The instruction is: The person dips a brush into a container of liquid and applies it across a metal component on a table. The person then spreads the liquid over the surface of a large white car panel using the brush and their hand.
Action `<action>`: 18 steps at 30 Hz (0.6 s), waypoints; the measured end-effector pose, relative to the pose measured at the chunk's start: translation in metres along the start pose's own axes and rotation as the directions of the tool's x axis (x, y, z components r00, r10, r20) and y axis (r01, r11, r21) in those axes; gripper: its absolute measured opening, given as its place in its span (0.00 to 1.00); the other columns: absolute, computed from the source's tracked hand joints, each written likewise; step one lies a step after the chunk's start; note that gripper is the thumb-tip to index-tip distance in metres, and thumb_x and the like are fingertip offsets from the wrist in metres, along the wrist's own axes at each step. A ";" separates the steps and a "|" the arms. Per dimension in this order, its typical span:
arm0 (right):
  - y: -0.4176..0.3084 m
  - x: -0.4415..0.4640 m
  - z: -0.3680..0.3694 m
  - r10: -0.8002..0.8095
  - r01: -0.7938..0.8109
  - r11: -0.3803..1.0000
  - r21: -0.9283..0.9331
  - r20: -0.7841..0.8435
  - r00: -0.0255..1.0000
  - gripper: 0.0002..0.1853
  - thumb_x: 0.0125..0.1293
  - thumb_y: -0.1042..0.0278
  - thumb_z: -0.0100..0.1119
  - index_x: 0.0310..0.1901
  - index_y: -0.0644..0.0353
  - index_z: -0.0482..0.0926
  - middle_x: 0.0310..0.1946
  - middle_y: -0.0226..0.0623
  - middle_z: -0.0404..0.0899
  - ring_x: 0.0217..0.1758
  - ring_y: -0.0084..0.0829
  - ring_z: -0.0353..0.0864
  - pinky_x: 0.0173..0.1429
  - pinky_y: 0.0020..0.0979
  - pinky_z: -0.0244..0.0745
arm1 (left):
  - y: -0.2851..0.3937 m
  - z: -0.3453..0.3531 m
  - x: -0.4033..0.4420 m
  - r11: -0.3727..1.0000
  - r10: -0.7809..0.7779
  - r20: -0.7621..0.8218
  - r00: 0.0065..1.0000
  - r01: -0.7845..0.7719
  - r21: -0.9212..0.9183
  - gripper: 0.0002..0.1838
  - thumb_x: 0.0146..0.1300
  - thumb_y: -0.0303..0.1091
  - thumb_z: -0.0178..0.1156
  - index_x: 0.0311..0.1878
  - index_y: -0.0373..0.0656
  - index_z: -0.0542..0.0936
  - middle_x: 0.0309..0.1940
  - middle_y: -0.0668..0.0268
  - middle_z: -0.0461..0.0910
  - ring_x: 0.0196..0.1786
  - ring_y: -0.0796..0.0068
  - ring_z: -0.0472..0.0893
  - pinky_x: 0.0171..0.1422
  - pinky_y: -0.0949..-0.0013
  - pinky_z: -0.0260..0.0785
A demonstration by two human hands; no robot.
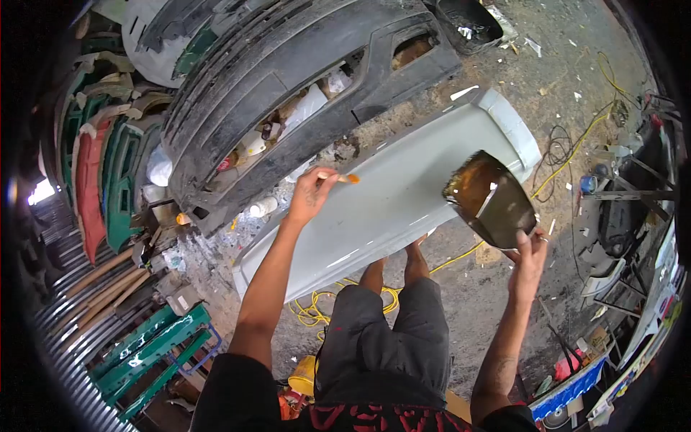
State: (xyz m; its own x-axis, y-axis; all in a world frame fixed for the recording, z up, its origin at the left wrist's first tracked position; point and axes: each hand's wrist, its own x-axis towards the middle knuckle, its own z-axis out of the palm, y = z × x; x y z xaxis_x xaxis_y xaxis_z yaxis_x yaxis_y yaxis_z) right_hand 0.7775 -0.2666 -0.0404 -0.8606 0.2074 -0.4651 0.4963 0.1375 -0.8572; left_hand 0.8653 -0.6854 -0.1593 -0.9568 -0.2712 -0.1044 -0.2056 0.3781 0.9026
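Note:
My left hand [309,196] is closed on a small paintbrush [350,178], whose orange-stained tip points right. The brush hangs over a long, pale grey moulded panel [403,189] that lies slantwise in front of my legs; I cannot tell whether the tip touches it. On the other side, my right hand [529,258] grips the near edge of a dark, open container [509,216] with brown-orange residue inside. That container is held over the right part of the panel and hides some of its edge.
A large black slatted bumper-like part [288,79] lies beyond the panel. Red and green parts [92,191] stand stacked at left. A yellow cable [576,147] crosses the littered floor. A black bin [469,27] sits at the far end, a white bottle [263,207] near the panel.

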 end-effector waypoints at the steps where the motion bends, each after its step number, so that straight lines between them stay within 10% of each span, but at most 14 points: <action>1: 0.001 -0.002 0.009 -0.012 0.011 1.000 0.017 0.033 0.999 0.34 0.59 0.56 0.67 0.61 0.63 0.62 0.53 0.38 0.72 0.50 0.28 0.73 0.44 0.28 0.74 | 0.010 -0.009 -0.005 0.996 -0.084 -0.028 0.996 0.085 0.020 0.07 0.65 0.30 0.62 0.43 0.36 0.80 0.38 0.62 0.82 0.39 0.77 0.80 0.44 0.74 0.71; 6: 0.002 -0.017 0.054 -0.067 0.054 0.994 0.091 0.141 0.988 0.29 0.59 0.68 0.68 0.56 0.66 0.63 0.44 0.36 0.73 0.40 0.23 0.71 0.43 0.24 0.70 | 0.084 -0.018 0.000 0.971 -0.141 -0.051 0.989 0.128 -0.203 0.09 0.65 0.30 0.63 0.45 0.37 0.81 0.38 0.65 0.81 0.40 0.79 0.79 0.47 0.73 0.70; 11: 0.005 -0.028 0.082 -0.100 0.104 0.994 -0.014 0.179 0.979 0.31 0.55 0.67 0.72 0.55 0.67 0.63 0.46 0.40 0.74 0.46 0.27 0.75 0.51 0.28 0.72 | 0.138 0.014 0.026 0.945 0.320 0.139 0.937 -0.306 -0.114 0.07 0.61 0.28 0.64 0.42 0.39 0.81 0.38 0.63 0.81 0.40 0.72 0.79 0.45 0.71 0.70; 18: 0.010 -0.038 0.093 -0.108 0.109 0.994 0.004 0.157 0.982 0.32 0.54 0.66 0.72 0.55 0.68 0.63 0.47 0.44 0.74 0.49 0.31 0.75 0.54 0.30 0.72 | 0.121 0.024 0.036 0.962 0.256 0.371 0.893 -0.271 -0.012 0.09 0.61 0.27 0.64 0.45 0.39 0.80 0.39 0.63 0.80 0.43 0.70 0.79 0.49 0.69 0.70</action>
State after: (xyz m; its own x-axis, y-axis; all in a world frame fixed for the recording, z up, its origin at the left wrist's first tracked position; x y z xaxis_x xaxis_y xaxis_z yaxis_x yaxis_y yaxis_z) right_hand 0.8048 -0.3635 -0.0519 -0.9164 0.0370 -0.3986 0.3993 0.1549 -0.9036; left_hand 0.8011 -0.6285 -0.0639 -0.9829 0.1833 -0.0170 0.0640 0.4267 0.9021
